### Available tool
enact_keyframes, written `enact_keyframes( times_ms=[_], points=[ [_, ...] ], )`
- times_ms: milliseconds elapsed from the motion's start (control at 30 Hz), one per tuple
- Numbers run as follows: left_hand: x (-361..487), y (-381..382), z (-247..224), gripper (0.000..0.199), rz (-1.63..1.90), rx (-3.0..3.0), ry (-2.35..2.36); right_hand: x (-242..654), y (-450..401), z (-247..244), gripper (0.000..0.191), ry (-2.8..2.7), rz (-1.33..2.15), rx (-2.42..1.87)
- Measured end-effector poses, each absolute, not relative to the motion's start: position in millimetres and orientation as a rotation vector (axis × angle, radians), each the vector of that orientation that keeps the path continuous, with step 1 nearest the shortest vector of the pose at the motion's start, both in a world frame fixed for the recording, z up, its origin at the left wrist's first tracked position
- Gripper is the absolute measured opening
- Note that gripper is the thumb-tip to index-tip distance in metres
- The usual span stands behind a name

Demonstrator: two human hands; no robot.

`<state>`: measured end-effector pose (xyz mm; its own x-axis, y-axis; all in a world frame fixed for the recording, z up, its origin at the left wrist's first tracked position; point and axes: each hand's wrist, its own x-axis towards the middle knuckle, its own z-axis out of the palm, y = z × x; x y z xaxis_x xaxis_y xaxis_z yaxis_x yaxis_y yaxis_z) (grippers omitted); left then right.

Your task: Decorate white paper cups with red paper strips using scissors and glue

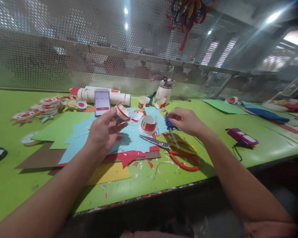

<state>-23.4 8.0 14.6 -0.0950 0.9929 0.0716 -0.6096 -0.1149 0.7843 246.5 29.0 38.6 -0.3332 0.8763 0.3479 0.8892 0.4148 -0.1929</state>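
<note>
My left hand (103,132) pinches a white paper cup piece (123,112) with a red band, raised over the blue paper sheets (129,142). My right hand (185,119) is closed around a blue glue gun (168,121), partly hidden by the fingers; a pale translucent stick points down from it. Between my hands a cut red-and-white paper cup (148,125) stands upright on the paper. In front of it lie large scissors (161,142) with red and yellow handles, their blades toward the left. Small red and white scraps are scattered around them.
A phone (102,104) showing a timer leans against white stacked cups (89,95). Decorated paper discs (49,105) are piled at left. A bottle (164,91) stands at the back before a perforated metal panel (64,49). A purple device (242,137) lies right, near the table edge.
</note>
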Motion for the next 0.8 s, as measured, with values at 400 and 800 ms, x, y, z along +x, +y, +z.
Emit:
enact_keyframes(
  times_ms=[400,800],
  points=[
    [-17.0,2.0,10.0,0.018,1.305,0.799,0.608,175.6,-0.3,44.7,0.018,-2.142,0.456,-1.097],
    [-11.1,-2.4,3.5,0.024,1.174,0.792,0.565,172.5,-4.0,64.7,0.013,-2.43,0.17,-0.867]
  ],
)
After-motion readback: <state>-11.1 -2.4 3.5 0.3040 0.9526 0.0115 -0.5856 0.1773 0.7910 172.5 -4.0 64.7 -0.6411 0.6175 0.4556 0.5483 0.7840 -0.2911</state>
